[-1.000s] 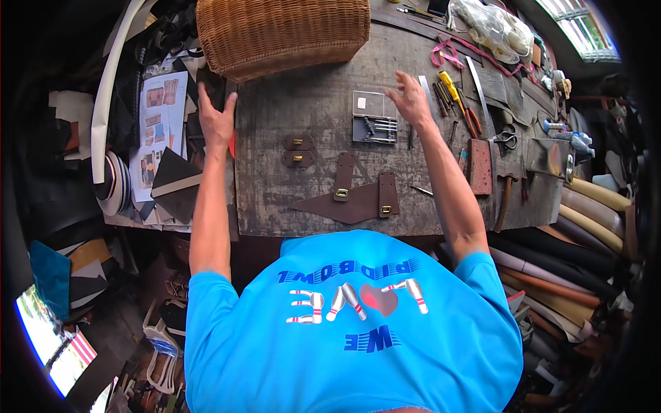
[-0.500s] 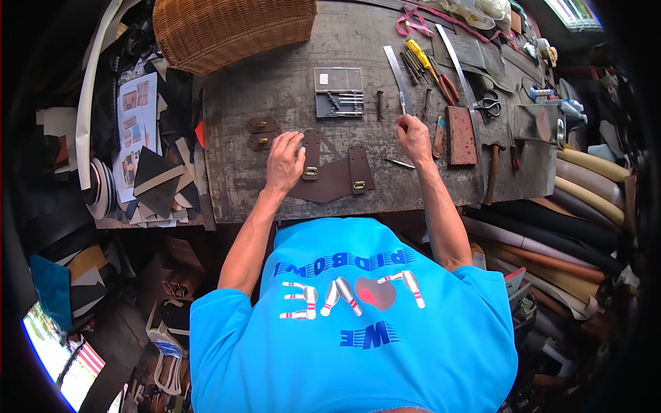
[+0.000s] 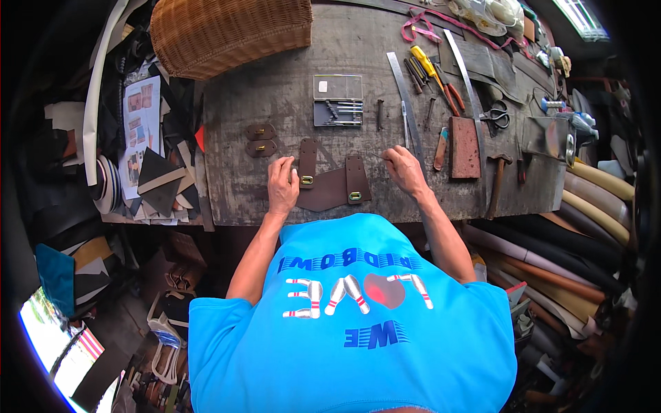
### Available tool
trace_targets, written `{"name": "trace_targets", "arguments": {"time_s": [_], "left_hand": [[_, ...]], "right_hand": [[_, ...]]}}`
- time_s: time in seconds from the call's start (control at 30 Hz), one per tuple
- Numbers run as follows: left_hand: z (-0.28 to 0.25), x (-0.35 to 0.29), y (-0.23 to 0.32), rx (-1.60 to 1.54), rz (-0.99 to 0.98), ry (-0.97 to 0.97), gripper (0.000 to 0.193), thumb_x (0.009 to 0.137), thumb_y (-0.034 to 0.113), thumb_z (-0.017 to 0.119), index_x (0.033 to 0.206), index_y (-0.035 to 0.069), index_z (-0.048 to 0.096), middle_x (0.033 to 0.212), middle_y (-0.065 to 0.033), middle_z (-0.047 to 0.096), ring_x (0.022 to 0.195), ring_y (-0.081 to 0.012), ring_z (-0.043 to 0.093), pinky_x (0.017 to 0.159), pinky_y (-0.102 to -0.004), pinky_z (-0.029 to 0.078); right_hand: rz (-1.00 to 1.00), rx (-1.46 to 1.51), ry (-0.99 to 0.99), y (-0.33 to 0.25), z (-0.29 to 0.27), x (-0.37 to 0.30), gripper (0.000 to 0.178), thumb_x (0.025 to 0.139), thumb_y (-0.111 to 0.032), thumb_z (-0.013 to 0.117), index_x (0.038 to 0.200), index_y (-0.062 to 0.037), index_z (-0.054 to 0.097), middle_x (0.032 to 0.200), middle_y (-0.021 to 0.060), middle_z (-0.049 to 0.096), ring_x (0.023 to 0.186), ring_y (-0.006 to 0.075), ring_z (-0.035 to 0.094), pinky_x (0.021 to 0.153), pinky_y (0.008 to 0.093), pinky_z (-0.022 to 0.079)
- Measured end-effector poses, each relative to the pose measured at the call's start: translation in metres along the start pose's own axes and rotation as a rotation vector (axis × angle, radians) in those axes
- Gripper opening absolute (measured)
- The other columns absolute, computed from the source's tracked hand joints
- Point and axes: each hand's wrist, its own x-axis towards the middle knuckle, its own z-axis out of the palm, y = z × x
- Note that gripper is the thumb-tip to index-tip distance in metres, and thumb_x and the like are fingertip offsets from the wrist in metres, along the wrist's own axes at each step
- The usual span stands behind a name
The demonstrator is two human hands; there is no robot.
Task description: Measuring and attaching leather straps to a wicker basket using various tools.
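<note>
My left hand [image 3: 281,186] rests at the left edge of a dark brown leather piece [image 3: 323,193], fingers loosely bent and thumb apart, beside a leather strap [image 3: 308,157] with a brass oval fitting. A second strap [image 3: 354,176] with a similar fitting lies on the piece's right side. Over the table to the right, my right hand [image 3: 407,171] is closed in a pinch; what its fingertips hold, if anything, is too small to make out. A thin silver tool [image 3: 405,124] lies just beyond it. Two small brown leather tabs [image 3: 261,140] with brass pieces lie beyond my left hand.
A clear-lidded tool case [image 3: 337,112] lies mid-table, with a wicker basket [image 3: 227,34] far left. Rightward are metal rulers [image 3: 406,103], a yellow-handled screwdriver [image 3: 423,62], pliers [image 3: 455,98], a reddish block [image 3: 465,148], scissors [image 3: 496,115] and a hammer [image 3: 496,182].
My right hand has drawn back toward me and slightly left, uncovering the thin silver tool's near end. The slim pointed tool near the leather no longer shows. The whole view has shifted slightly.
</note>
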Motion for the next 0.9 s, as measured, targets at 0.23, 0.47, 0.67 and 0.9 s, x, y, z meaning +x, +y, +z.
{"name": "trace_targets", "arguments": {"time_s": [0.23,0.47,0.67,0.9], "left_hand": [[0.015,0.002,-0.003,0.055,-0.002,0.098,0.030,0.089,0.004,0.061,0.119,0.000,0.061,0.111,-0.0150,0.051,0.106,-0.0331,0.052,0.090,-0.0427,0.046],[0.015,0.005,-0.006,0.079,0.005,0.086,0.030,0.089,0.003,0.060,0.119,-0.001,0.061,0.110,-0.0155,0.051,0.104,-0.0330,0.053,0.087,-0.0436,0.046],[0.016,0.007,-0.006,0.092,0.006,0.089,0.032,0.086,0.001,0.061,0.118,-0.001,0.061,0.109,-0.0149,0.050,0.103,-0.0328,0.052,0.088,-0.0441,0.046],[0.016,0.007,-0.004,0.100,0.002,0.089,0.031,0.085,0.001,0.061,0.117,-0.001,0.061,0.109,-0.0150,0.050,0.102,-0.0326,0.052,0.087,-0.0439,0.046]], "right_hand": [[-0.232,-0.037,0.208,-0.028,0.022,0.108,0.013,0.082,-0.004,0.062,0.094,-0.0077,0.063,0.087,0.0085,0.056,0.087,0.0289,0.057,0.076,0.0402,0.046],[-0.254,-0.105,0.112,-0.024,0.036,0.126,0.016,0.079,-0.004,0.061,0.094,-0.0072,0.066,0.089,0.0070,0.059,0.092,0.0265,0.055,0.081,0.0390,0.044],[-0.236,-0.104,0.109,-0.027,0.033,0.127,0.015,0.079,-0.005,0.060,0.092,-0.0073,0.066,0.088,0.0072,0.060,0.091,0.0265,0.055,0.080,0.0388,0.044],[-0.246,-0.116,0.090,-0.024,0.036,0.129,0.015,0.077,-0.005,0.060,0.091,-0.0088,0.066,0.085,0.0067,0.060,0.089,0.0267,0.056,0.078,0.0391,0.044]]}}
